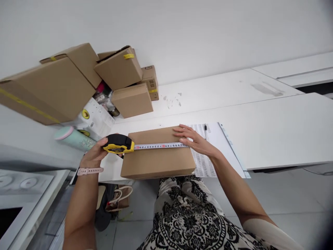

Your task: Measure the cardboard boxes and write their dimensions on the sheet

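From the head camera, a flat cardboard box (158, 161) lies at the near edge of the white table (273, 132), directly in front of the person, with its long axis running left to right. The left hand (95, 154) is closed around a yellow and black tape measure (118, 144), held just off the box's left end at the height of its top face. From the case the blade (160, 146) runs rightward across the top, parallel to the long axis and nearer the far edge than the near one. The right hand (194, 139) lies open and flat on the box's right end, fingers stretched over the blade's tip and pressing it down. Whether the end hook catches the box's edge is hidden under those fingers, so it probably sits at or near that edge. Each hand thus holds one end, the box between them.

A printed sheet (208, 163) lies under and beside the box's right end, with a pen (205, 127) on it. Further left, stacked cartons (65, 83) lean against the wall, a pale green bottle (74, 138) lying beneath them.
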A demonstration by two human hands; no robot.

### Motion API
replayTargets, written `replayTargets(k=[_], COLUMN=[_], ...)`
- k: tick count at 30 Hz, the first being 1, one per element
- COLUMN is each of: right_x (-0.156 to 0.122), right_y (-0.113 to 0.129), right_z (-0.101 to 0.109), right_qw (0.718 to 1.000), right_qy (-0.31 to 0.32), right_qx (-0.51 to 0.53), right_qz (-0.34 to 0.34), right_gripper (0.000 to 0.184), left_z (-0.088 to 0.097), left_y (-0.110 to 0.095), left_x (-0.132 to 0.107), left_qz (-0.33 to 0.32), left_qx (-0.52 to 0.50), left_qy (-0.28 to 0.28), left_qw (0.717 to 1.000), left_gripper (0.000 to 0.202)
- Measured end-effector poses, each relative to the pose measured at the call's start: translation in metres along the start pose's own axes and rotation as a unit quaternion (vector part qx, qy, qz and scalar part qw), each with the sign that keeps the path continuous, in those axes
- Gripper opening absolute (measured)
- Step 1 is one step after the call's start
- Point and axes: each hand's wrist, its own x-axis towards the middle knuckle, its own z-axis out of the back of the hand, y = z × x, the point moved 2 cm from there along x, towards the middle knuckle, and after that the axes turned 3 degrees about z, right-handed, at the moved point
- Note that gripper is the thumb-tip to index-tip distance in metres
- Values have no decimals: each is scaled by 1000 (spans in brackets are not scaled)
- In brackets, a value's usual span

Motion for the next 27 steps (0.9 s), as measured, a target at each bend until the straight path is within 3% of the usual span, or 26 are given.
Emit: replayTargets(k=[4, 8, 16, 27], right_x=[-2, -1, 0, -3], right_y=[-3, -5, 0, 1], right_z=[-2, -4, -4, -7], right_qw=[1000, 1000, 1000, 999], right_qy=[11, 9, 5, -3], right_qx=[-3, -1, -1, 23], right_qz=[-15, -13, -28, -38], right_gripper=[35, 37, 36, 35], left_z=[36, 53, 59, 58], left_y=[4, 13, 28, 33], left_x=[-14, -30, -43, -44], left_qz=[8, -8, -12, -12], left_qx=[-22, -42, -46, -39], left_qy=[-25, -65, -68, -58], left_qw=[999, 997, 997, 997], left_gripper=[38, 38, 37, 46])
